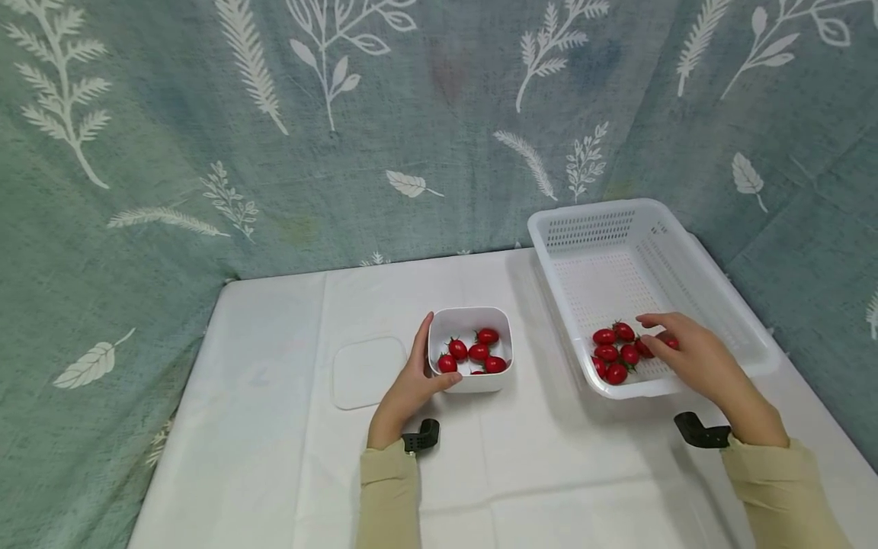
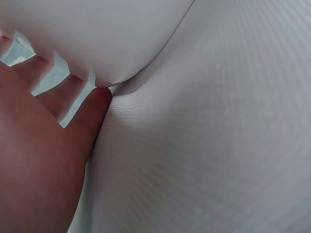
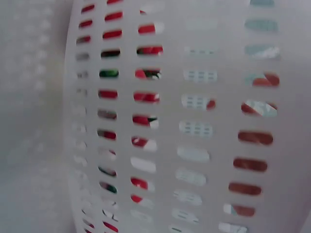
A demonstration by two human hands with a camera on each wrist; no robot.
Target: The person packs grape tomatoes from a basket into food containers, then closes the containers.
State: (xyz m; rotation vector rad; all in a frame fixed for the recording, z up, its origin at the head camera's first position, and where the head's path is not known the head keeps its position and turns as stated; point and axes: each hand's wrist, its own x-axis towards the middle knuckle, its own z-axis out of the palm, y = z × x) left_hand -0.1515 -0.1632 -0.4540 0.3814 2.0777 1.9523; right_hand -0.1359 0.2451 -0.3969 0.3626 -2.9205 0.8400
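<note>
My left hand (image 1: 411, 385) holds a small square white container (image 1: 473, 383) by its left side, thumb at the front rim. Several red cherry tomatoes (image 1: 478, 352) lie inside it. The left wrist view shows the fingers (image 2: 99, 104) against the container's pale wall (image 2: 107, 39). Over the near end of a white slotted basket (image 1: 559, 286), my right hand (image 1: 696, 354) hangs with thumb and forefinger apart. Just below and left of it lie several more cherry tomatoes (image 1: 607, 353). The right wrist view sees only the basket wall (image 3: 167, 111), with red showing through its slots.
A flat, translucent square lid (image 1: 366, 372) lies on the white-covered table (image 1: 261, 427), left of the container. A green-blue leaf-patterned curtain (image 1: 439, 137) hangs behind the table and at both sides. The basket's raised rim surrounds the right hand's area.
</note>
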